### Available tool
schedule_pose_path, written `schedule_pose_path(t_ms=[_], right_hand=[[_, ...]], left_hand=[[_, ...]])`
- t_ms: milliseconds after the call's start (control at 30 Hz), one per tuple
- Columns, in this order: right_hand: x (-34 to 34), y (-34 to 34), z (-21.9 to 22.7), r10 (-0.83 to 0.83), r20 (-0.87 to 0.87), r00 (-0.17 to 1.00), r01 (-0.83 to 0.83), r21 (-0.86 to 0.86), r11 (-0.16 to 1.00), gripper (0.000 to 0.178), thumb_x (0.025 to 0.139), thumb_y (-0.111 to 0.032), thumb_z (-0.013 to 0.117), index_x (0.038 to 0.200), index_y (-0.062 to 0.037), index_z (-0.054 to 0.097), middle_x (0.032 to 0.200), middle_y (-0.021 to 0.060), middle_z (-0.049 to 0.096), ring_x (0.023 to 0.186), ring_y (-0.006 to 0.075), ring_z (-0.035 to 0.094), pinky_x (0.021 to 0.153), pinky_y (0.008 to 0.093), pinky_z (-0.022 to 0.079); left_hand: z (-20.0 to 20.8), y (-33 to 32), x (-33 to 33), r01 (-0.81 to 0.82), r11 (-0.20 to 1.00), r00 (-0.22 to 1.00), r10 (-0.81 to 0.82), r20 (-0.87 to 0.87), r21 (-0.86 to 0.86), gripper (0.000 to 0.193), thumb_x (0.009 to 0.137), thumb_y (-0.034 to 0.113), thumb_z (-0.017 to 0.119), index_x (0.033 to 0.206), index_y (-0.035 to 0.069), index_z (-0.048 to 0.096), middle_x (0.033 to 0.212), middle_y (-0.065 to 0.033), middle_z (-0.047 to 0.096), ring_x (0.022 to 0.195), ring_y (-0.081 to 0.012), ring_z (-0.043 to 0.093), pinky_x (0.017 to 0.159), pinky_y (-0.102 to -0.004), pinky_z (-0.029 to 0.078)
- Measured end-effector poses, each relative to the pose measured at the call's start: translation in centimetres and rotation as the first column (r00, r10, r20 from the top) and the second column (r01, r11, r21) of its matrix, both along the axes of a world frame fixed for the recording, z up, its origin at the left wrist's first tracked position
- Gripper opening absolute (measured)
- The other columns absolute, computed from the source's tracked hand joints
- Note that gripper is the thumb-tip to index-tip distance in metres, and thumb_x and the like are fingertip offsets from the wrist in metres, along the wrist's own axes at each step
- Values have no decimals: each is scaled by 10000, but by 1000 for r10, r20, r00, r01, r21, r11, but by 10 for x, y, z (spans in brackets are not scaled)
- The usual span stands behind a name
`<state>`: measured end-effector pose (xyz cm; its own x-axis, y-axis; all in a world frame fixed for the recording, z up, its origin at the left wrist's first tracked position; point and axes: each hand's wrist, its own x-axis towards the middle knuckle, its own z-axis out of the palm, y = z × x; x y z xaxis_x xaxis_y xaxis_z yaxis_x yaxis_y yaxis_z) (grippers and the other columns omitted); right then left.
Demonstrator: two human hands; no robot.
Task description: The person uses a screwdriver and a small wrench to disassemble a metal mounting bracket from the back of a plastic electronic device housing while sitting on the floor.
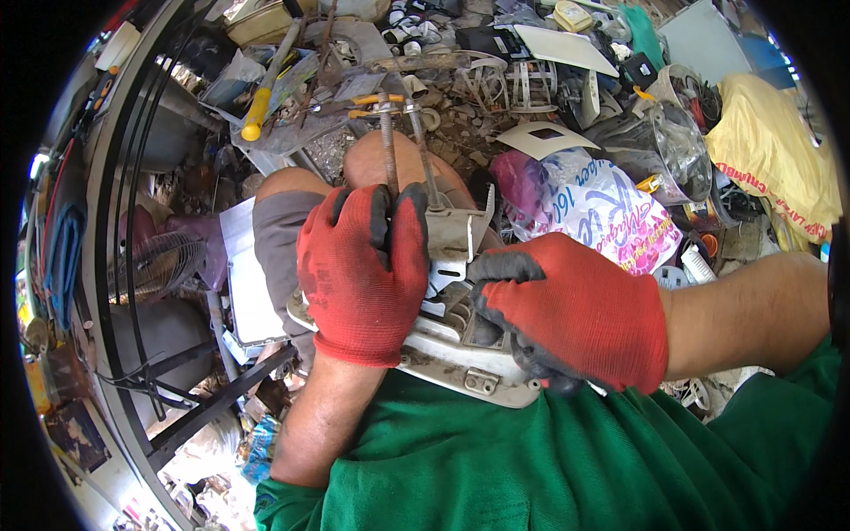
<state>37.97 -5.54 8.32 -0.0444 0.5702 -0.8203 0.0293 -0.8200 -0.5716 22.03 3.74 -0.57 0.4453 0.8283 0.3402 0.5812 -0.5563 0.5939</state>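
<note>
Metal assembly (469,361) lies in the lap, its left part covered by the gloved left hand (365,270), fingers closed on it, contact hidden. Right hand (571,310) curls at its right side; whether its fingers hold anything, cannot tell.

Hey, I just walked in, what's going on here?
Someone in a green shirt is handling a worn metal assembly over their lap. The red-gloved left hand is on it, beside two metal rods; its fingertips are partly hidden. The red-gloved right hand is curled closed at its right side; what it grips is unclear. Mixed scrap and a yellow bag lie beyond.
</note>
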Motion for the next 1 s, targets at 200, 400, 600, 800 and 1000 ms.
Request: schedule_pose_path(t_ms=[200,400,600,800,1000], right_hand=[[18,-1,-16,-97,-247,964,68,-124,990,242,1016,-208,496,1147,-33,601,716,52,575,447,143,531,376,296,438],[6,4,-7,-46,-167,985,26,-122,992,252,1025,-226,472,1166,-50,583,668,60,572,463,168,565,385,307,452],[0,4,-6,-30,-132,991,12,-132,991,266,1013,-255,485,1197,-83,569,723,57,585,479,170,569,391,318,449],[18,10,-17,84,-215,973,-104,-82,991,267,1017,-283,484,1183,-88,560,657,65,565,468,179,569,393,322,457],[-16,1,-10,-147,-185,972,109,-203,973,251,1016,-277,508,1158,-79,568,667,71,577,485,185,585,409,307,461]], left_hand=[[-1,-1,-6,-7,999,1000,6,12,32,163,872,186,724,924,47,658,879,-187,655,882,-418,627,786,-495,472],[-1,1,-4,-4,999,1000,4,13,35,152,873,176,721,925,48,658,880,-186,654,887,-418,627,790,-494,471],[-3,0,-2,-24,999,1000,24,18,40,154,872,168,721,942,44,660,910,-194,665,927,-416,623,828,-496,465],[-9,2,-3,-14,999,1000,14,-1,45,173,867,156,722,974,39,653,928,-208,657,926,-420,620,833,-502,460],[-15,3,-12,-18,998,999,16,28,60,177,861,152,723,976,39,651,925,-210,644,906,-423,616,821,-503,458]])
